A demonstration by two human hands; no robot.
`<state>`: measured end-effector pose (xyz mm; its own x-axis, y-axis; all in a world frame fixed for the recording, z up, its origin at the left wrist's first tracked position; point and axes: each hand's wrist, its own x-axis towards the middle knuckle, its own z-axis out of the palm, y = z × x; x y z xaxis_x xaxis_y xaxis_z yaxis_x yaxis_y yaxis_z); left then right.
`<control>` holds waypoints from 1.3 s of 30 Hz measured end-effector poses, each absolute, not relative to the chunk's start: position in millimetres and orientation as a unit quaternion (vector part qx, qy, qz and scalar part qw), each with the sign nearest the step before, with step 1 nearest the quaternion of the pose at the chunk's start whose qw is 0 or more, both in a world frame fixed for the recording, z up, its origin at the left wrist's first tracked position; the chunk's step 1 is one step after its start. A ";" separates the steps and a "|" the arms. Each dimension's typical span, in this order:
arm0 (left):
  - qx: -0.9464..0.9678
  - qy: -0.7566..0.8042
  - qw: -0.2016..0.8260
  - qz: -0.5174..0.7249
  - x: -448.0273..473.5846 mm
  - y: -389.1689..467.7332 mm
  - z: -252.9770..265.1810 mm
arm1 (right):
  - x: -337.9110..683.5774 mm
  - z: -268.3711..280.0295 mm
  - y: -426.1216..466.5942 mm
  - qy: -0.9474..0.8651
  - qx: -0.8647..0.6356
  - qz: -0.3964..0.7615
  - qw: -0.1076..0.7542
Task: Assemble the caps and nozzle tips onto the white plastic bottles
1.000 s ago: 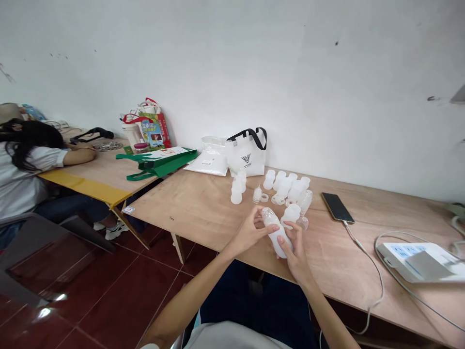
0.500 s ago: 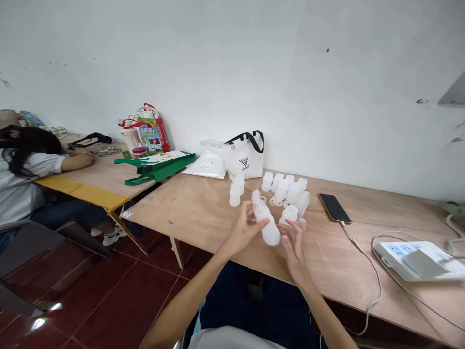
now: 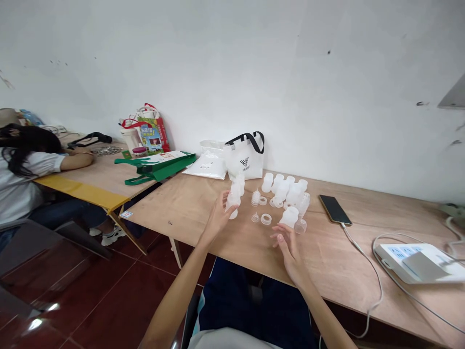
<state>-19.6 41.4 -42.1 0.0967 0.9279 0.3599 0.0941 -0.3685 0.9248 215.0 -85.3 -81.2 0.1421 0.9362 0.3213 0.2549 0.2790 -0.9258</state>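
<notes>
My left hand (image 3: 219, 213) is wrapped round a translucent white baby bottle (image 3: 233, 199), at the front of a short row of bottles (image 3: 239, 180). My right hand (image 3: 289, 247) hovers over the wood with fingers apart, holding nothing. Just beyond its fingertips stands a bottle body (image 3: 290, 216), with a clear cap (image 3: 301, 226) beside it. Between my hands lie a teat (image 3: 255, 217) and a white ring (image 3: 266, 219). Behind them are stacked teats (image 3: 256, 198) and another ring (image 3: 263, 200). Several more bottle bodies (image 3: 278, 183) stand farther back.
A black phone (image 3: 334, 209) on a cable and a white box-shaped device (image 3: 417, 261) are on the right. A white tote bag (image 3: 245, 160) and a plastic packet (image 3: 207, 165) stand by the wall. At the left table, a person (image 3: 29, 174) leans near a green bag (image 3: 160, 167).
My left hand has carried the bottle left to the row of bottles. My right hand has come away from it, and the teat and ring between my hands are now uncovered.
</notes>
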 end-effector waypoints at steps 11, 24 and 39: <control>0.605 0.416 0.384 0.559 -37.0 52.7 -45.4 | 214.5 -81.7 -86.2 -0.584 -0.523 0.312 0.537; 0.648 0.387 0.393 0.525 -27.9 56.1 -57.2 | 215.9 -86.2 -83.0 -0.591 -0.526 0.299 0.533; 0.709 0.411 0.316 0.478 10.6 3.2 -22.8 | 212.6 -77.1 -86.1 -0.640 -0.545 0.268 0.470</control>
<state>10.6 3.2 -22.8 0.2054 0.8853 0.4173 0.2818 -0.4618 0.8410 212.6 -86.1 -77.1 0.0370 0.9500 0.3102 0.4467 0.2619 -0.8555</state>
